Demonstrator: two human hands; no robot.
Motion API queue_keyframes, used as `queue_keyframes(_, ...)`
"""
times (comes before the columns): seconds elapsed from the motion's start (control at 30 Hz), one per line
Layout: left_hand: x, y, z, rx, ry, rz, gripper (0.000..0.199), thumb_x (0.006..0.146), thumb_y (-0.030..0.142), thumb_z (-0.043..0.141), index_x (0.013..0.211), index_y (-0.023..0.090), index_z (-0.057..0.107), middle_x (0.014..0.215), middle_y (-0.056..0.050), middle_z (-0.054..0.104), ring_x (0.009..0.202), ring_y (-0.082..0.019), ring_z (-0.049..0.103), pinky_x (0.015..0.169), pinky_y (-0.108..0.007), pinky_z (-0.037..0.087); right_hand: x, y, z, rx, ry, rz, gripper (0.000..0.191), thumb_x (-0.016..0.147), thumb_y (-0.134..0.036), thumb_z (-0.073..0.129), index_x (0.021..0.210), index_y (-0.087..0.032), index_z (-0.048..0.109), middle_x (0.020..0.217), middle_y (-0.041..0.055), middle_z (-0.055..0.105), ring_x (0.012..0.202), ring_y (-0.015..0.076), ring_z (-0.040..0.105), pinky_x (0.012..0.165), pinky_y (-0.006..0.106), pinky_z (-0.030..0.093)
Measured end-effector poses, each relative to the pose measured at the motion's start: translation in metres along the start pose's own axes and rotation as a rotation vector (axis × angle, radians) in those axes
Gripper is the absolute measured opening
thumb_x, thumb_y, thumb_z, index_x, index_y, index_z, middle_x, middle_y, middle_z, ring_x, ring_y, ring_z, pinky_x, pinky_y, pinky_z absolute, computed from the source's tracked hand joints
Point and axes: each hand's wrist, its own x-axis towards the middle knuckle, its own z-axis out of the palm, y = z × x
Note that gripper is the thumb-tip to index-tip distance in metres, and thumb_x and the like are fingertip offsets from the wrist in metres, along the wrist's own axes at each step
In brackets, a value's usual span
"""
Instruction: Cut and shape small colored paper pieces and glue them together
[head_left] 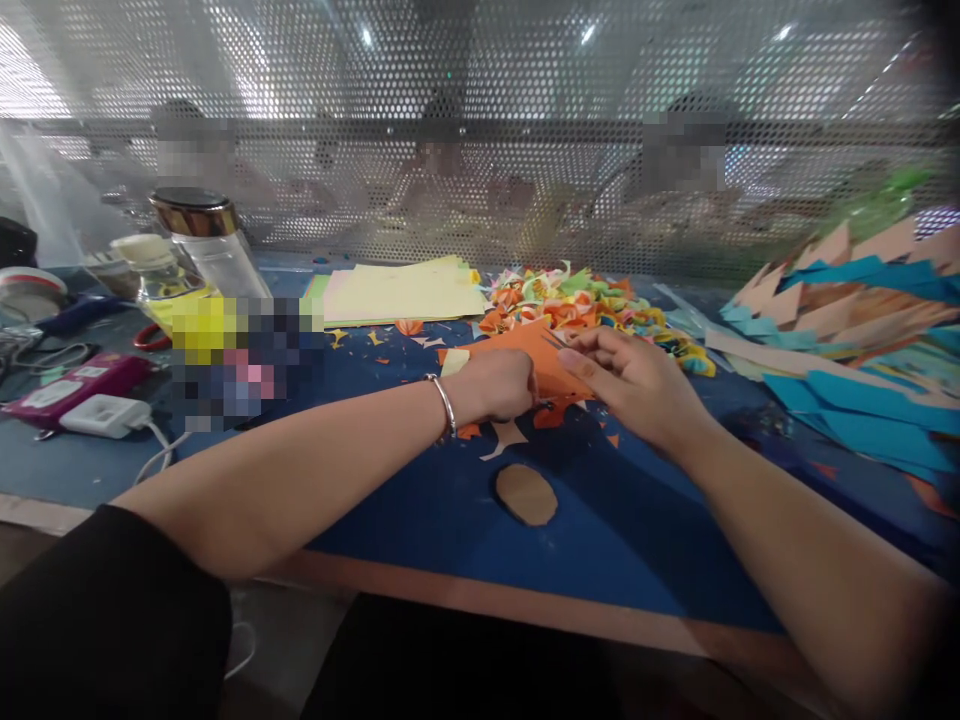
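A sheet of orange paper (541, 352) lies over paper scraps near the middle of the table. My left hand (501, 384), with a silver bangle at the wrist, is curled closed at the paper's near left edge; its fingertips are mostly hidden. On the right side, my right hand (634, 378) pinches a thin, dark, pointed tool (552, 341) over the orange sheet. Its exact kind is unclear. Nearer to me lies a brown cardboard oval (526, 494). A pale cut-out scrap (507, 437) rests just beyond it.
A heap of colourful paper pieces (577, 295) lies behind my hands, beside stacked pale yellow sheets (405, 290). Folded blue and peach paper (862, 320) fills the right. Bottles (217, 255), a magenta power strip (94, 385) and cables stand left. People sit behind a perforated screen (480, 180).
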Motion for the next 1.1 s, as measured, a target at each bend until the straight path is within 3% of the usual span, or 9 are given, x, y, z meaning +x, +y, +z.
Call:
queue_keyframes(0.13, -0.004, -0.004, -0.004, -0.047, 0.014, 0.037, 0.019, 0.078, 0.011, 0.074, 0.065, 0.019, 0.064, 0.062, 0.000, 0.061, 0.063, -0.015, 0.056, 0.064, -0.026, 0.042, 0.002, 0.003, -0.001, -0.023, -0.006, 0.008, 0.057, 0.084, -0.079, 0.066, 0.087, -0.022, 0.063, 0.070, 0.0023, 0.066, 0.058, 0.0162, 0.058, 0.054, 0.029, 0.041)
queue_keyframes(0.33, -0.015, -0.012, -0.015, -0.331, 0.016, 0.101, 0.014, 0.084, 0.015, 0.075, 0.074, 0.016, 0.066, 0.070, -0.001, 0.069, 0.062, -0.012, 0.059, 0.063, -0.026, 0.044, 0.006, 0.018, -0.003, -0.186, -0.096, 0.051, 0.052, 0.088, -0.075, 0.063, 0.088, -0.023, 0.062, 0.067, 0.0017, 0.068, 0.058, 0.0182, 0.059, 0.058, 0.032, 0.042)
queue_keyframes(0.47, -0.021, -0.013, -0.010, -0.640, 0.086, 0.048, 0.016, 0.083, 0.014, 0.081, 0.078, 0.015, 0.065, 0.069, 0.001, 0.067, 0.062, -0.008, 0.058, 0.064, -0.024, 0.044, 0.009, 0.024, -0.004, -0.318, -0.209, 0.083, 0.046, 0.088, -0.069, 0.064, 0.084, -0.024, 0.061, 0.067, 0.0022, 0.069, 0.060, 0.0200, 0.062, 0.058, 0.033, 0.041)
queue_keyframes(0.57, -0.024, -0.011, -0.007, -0.848, 0.155, -0.025, 0.018, 0.083, 0.012, 0.082, 0.085, 0.015, 0.065, 0.072, 0.001, 0.068, 0.063, -0.007, 0.059, 0.065, -0.024, 0.045, 0.008, 0.026, -0.004, -0.433, -0.225, 0.071, 0.043, 0.087, -0.067, 0.065, 0.081, -0.024, 0.061, 0.067, 0.0026, 0.069, 0.061, 0.0211, 0.063, 0.058, 0.033, 0.041)
queue_keyframes(0.73, -0.023, -0.009, -0.006, -1.019, 0.203, -0.101, 0.022, 0.085, 0.009, 0.080, 0.091, 0.015, 0.060, 0.069, 0.001, 0.067, 0.062, -0.008, 0.062, 0.064, -0.024, 0.046, -0.002, 0.023, -0.005, -0.703, -0.200, -0.040, 0.035, 0.089, -0.059, 0.066, 0.085, -0.024, 0.063, 0.073, 0.0073, 0.071, 0.065, 0.0257, 0.064, 0.056, 0.034, 0.036)
queue_keyframes(0.83, -0.021, -0.009, -0.006, -1.029, 0.262, -0.113, 0.024, 0.087, 0.008, 0.079, 0.095, 0.017, 0.058, 0.068, 0.002, 0.066, 0.064, -0.009, 0.063, 0.066, -0.024, 0.048, -0.009, 0.017, -0.006, -0.839, -0.145, -0.056, 0.033, 0.089, -0.057, 0.068, 0.090, -0.024, 0.066, 0.088, 0.0134, 0.075, 0.071, 0.0308, 0.066, 0.054, 0.035, 0.032)
queue_keyframes(1.0, -0.020, -0.008, -0.002, -1.064, 0.315, -0.149, 0.026, 0.089, 0.008, 0.076, 0.097, 0.019, 0.054, 0.069, 0.004, 0.065, 0.064, -0.009, 0.064, 0.067, -0.025, 0.050, -0.018, -0.001, -0.001, -0.699, 0.084, -0.247, 0.042, 0.095, -0.062, 0.063, 0.112, -0.024, 0.071, 0.108, 0.0172, 0.075, 0.090, 0.0370, 0.071, 0.062, 0.040, 0.045)
queue_keyframes(1.1, -0.020, -0.005, 0.000, -1.097, 0.318, -0.159, 0.026, 0.088, 0.008, 0.075, 0.093, 0.020, 0.053, 0.069, 0.004, 0.064, 0.064, -0.009, 0.065, 0.069, -0.026, 0.053, -0.022, -0.012, 0.006, -0.594, 0.067, -0.416, 0.034, 0.101, -0.051, 0.058, 0.118, -0.025, 0.072, 0.113, 0.0157, 0.077, 0.099, 0.0363, 0.073, 0.071, 0.042, 0.051)
